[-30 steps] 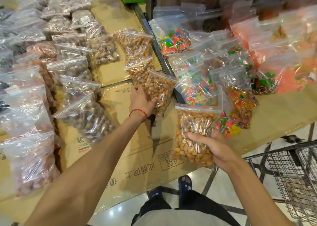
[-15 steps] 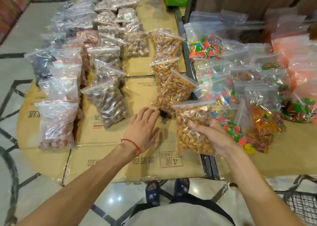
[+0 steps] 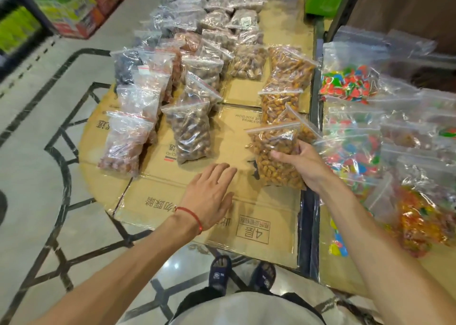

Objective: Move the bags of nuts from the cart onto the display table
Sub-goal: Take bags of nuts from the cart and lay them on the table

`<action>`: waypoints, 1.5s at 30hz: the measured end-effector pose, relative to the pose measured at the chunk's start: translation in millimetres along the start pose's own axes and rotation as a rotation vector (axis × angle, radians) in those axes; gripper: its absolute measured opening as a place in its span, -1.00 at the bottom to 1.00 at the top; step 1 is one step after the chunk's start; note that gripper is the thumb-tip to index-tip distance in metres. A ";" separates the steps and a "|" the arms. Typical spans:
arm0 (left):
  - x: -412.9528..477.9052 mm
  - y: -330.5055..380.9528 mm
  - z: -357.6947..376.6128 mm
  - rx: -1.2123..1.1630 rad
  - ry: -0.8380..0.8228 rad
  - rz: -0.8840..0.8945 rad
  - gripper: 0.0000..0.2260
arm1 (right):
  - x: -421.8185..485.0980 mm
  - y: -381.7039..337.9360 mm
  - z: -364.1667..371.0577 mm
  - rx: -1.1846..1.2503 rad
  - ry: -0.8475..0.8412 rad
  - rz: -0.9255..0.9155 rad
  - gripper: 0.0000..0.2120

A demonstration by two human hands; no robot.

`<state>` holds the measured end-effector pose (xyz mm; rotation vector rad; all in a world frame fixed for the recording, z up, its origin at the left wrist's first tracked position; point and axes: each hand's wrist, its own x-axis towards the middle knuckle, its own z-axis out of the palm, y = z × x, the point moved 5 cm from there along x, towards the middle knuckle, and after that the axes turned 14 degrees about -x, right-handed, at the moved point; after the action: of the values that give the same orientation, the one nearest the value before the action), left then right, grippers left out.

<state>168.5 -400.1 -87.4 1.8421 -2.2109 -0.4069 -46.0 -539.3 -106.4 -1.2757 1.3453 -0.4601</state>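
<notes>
My right hand (image 3: 304, 165) grips a clear zip bag of golden nuts (image 3: 275, 152) by its right side, low over the cardboard-covered display table (image 3: 249, 216), at the near end of a row of like bags (image 3: 287, 78). My left hand (image 3: 209, 194), with a red string at the wrist, rests flat on the bare cardboard left of that bag, fingers straight. The cart is out of view.
Rows of bagged darker nuts (image 3: 191, 132) and pale nuts (image 3: 123, 144) fill the table's left and far parts. A second table on the right carries bags of coloured sweets (image 3: 352, 152). A dark gap (image 3: 309, 213) separates the tables. Tiled floor lies to the left.
My left hand has let go of the placed bag and drawn back onto the bare cardboard. My right hand has carried its bag left from the sweets table over the nut table.
</notes>
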 end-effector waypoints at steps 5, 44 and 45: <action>-2.9 -2.9 2.3 0.011 -0.012 -0.034 -0.54 | 6.0 8.5 -3.2 -0.349 0.287 -0.015 -0.44; -26.2 115.1 33.2 0.061 -0.215 0.640 -0.48 | -278.8 110.6 38.8 -1.293 0.896 -0.006 -0.54; -31.7 127.3 36.1 0.062 -0.221 0.679 -0.49 | -292.0 117.7 38.0 -1.274 0.931 -0.001 -0.57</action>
<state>44.6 -345.2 -75.7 0.9925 -2.8342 -0.4138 -136.0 -236.0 -85.6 -2.1984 2.6369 -0.1303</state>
